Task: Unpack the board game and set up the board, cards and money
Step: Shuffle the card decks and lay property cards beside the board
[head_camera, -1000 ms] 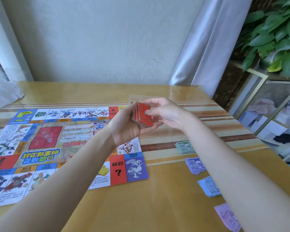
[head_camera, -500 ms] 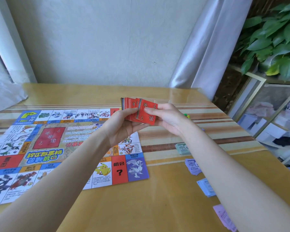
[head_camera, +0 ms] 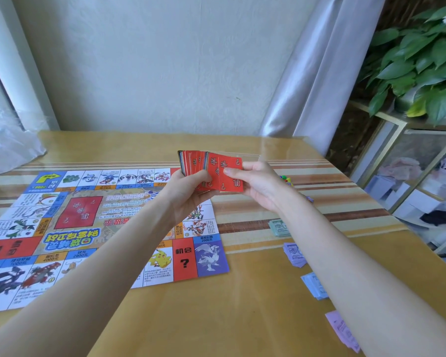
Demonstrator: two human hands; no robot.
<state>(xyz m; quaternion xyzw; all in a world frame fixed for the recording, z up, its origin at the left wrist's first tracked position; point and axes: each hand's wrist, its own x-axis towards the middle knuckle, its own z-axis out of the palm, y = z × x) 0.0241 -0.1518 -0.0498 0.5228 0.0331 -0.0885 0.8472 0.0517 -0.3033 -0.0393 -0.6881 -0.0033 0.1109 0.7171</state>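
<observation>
While both hands (head_camera: 188, 189) (head_camera: 258, 184) grip red cards (head_camera: 223, 173), board (head_camera: 88, 228) lies flat.

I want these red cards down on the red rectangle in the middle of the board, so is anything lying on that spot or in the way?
Nothing visible does. The red cards are held above the game board, and the red rectangle is bare. Only the left hand and its forearm reach across the board, beside that spot.

Game board (head_camera: 93, 228): one, lying flat on the table (head_camera: 216, 318).
Money stacks right of the board: four, namely green (head_camera: 280, 228), purple (head_camera: 295, 255), blue (head_camera: 314, 286), pink (head_camera: 343, 331).
Red card bundles above the board's far right corner: two, left bundle (head_camera: 192, 163), right bundle (head_camera: 224, 173).
Hands: two, left hand (head_camera: 188, 194), right hand (head_camera: 260, 186).
</observation>
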